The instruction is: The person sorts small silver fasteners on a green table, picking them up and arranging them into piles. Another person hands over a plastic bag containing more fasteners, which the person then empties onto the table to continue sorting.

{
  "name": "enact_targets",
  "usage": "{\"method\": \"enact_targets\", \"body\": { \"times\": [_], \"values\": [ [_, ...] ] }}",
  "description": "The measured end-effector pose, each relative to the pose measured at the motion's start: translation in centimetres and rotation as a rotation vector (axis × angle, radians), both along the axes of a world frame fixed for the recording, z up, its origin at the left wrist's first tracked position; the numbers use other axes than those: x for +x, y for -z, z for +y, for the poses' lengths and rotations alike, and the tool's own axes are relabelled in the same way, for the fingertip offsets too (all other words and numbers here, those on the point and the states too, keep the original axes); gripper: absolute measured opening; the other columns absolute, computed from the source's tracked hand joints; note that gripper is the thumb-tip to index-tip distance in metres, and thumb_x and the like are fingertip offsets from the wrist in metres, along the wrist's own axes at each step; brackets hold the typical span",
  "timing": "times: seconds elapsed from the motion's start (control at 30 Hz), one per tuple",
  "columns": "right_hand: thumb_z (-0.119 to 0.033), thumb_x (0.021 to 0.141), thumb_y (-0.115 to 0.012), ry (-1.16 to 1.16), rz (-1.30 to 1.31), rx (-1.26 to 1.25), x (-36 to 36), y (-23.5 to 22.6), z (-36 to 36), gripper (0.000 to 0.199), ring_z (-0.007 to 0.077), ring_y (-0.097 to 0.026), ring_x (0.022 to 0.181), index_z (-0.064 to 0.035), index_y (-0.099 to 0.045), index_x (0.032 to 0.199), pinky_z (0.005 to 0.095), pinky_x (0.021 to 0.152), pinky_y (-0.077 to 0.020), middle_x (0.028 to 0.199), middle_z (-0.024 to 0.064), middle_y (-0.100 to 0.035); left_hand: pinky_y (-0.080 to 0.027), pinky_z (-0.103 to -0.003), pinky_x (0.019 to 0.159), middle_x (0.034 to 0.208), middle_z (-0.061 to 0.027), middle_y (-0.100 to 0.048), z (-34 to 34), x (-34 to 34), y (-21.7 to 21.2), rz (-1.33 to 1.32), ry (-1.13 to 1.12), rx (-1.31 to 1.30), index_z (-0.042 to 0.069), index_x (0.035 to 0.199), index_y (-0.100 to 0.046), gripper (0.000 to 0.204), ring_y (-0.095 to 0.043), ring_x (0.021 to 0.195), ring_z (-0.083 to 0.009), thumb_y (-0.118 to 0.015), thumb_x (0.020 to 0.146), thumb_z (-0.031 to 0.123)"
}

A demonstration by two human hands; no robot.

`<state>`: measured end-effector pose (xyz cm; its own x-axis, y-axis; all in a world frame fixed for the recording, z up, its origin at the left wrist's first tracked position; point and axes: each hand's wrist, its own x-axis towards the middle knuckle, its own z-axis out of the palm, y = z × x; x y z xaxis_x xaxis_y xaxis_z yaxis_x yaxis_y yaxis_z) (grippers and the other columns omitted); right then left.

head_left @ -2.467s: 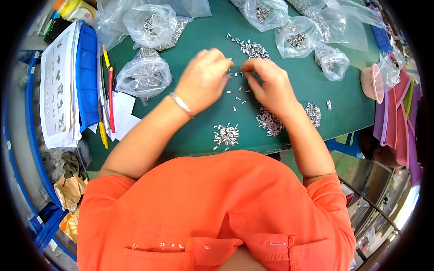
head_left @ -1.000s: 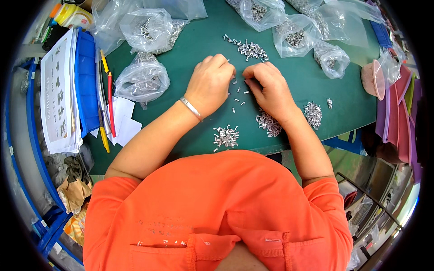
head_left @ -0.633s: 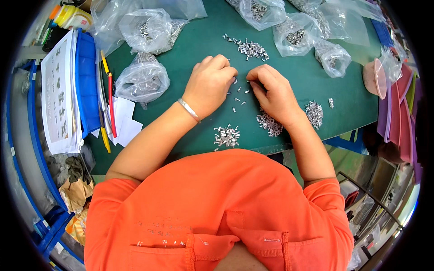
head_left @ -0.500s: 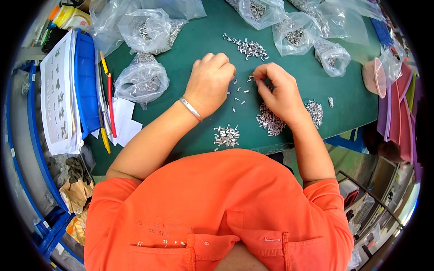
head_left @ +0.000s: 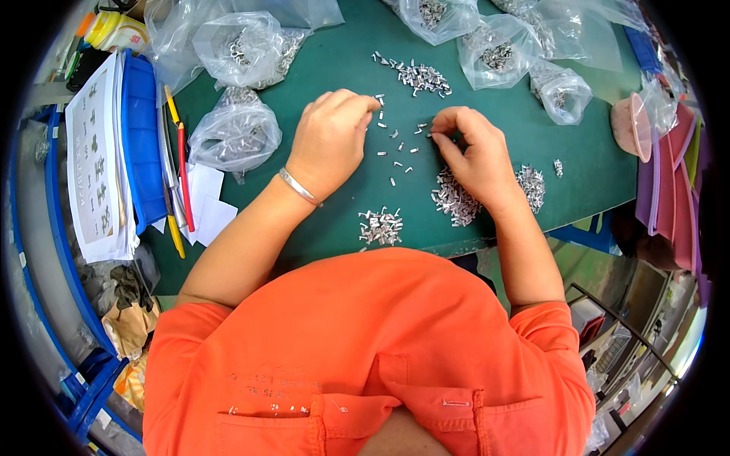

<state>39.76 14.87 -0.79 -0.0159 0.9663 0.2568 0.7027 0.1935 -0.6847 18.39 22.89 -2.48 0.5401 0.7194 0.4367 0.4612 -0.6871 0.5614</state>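
Note:
Small silvery metal parts (head_left: 395,135) lie scattered on the green table between my hands. My left hand (head_left: 331,131), with a silver bangle at its wrist, is curled at their left, its fingers bent together. One part touches or nearly touches its index fingertip; what the fingers hold, if anything, is hidden. My right hand (head_left: 475,156) pinches a small metal part (head_left: 430,135) between thumb and forefinger. Its palm is over a heap of such parts (head_left: 455,201). Other heaps lie beyond the hands (head_left: 422,78), near my chest (head_left: 380,228) and right of my right wrist (head_left: 530,188).
Clear plastic bags of metal parts stand at the back left (head_left: 242,49), by my left forearm (head_left: 232,137) and at the back right (head_left: 498,53). Pens (head_left: 182,167), paper slips (head_left: 217,216) and a blue bin (head_left: 144,144) are at left. A pink cup (head_left: 631,128) stands at right.
My left hand has moved left, away from the scattered parts, uncovering several near its fingertips. My right hand has shifted slightly right, its fingers still pinched.

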Motion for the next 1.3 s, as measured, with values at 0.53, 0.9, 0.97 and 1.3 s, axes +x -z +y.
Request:
{"method": "enact_targets", "body": {
  "times": [0.53, 0.9, 0.97, 1.3],
  "values": [
    [0.001, 0.079, -0.066, -0.103, -0.046, 0.103, -2.4, -0.2, 2.4, 0.014, 0.0316, -0.061, 0.084, -0.0057, -0.062, 0.091, 0.043, 0.074, -0.0503, 0.086, 0.0099, -0.065, -0.048, -0.035, 0.073, 0.086, -0.0058, -0.062, -0.5, 0.5, 0.2, 0.068, 0.031, 0.03, 0.006, 0.086, -0.067, 0.01, -0.062, 0.079, -0.0249, -0.072, 0.079, 0.002],
    [0.001, 0.078, -0.067, -0.045, 0.016, 0.015, -0.3, -0.3, 0.5, 0.015, 0.0297, -0.062, 0.081, -0.0063, -0.062, 0.091, 0.0398, 0.071, -0.0509, 0.083, 0.0085, -0.065, -0.055, -0.024, 0.071, 0.091, -0.0085, -0.07, -1.6, -0.9, -2.0, -0.506, -0.034, -1.214, -0.003, 0.107, -0.065, 0.017, -0.066, 0.079, -0.0118, -0.067, 0.092, 0.005],
    [0.001, 0.078, -0.067, -0.094, -0.037, 0.05, -1.0, 0.3, 0.5, 0.015, 0.0296, -0.06, 0.08, -0.0066, -0.062, 0.089, 0.0398, 0.07, -0.0502, 0.082, 0.0081, -0.064, -0.055, -0.024, 0.071, 0.093, -0.0094, -0.07, -2.1, -0.4, -2.4, -0.494, -0.029, -1.312, -0.003, 0.109, -0.065, 0.018, -0.066, 0.08, -0.0123, -0.066, 0.093, 0.005],
    [0.003, 0.079, -0.066, -0.065, -0.049, 0.088, -1.3, 0.3, 0.8, 0.019, 0.0313, -0.059, 0.082, -0.0057, -0.059, 0.095, 0.0415, 0.074, -0.0484, 0.085, 0.009, -0.064, -0.058, -0.029, 0.078, 0.102, -0.0146, -0.07, -2.6, 0.0, -2.5, -0.547, 0.004, -1.374, -0.005, 0.118, -0.058, 0.026, -0.069, 0.087, -0.0173, -0.063, 0.093, 0.001]
  ]
}}
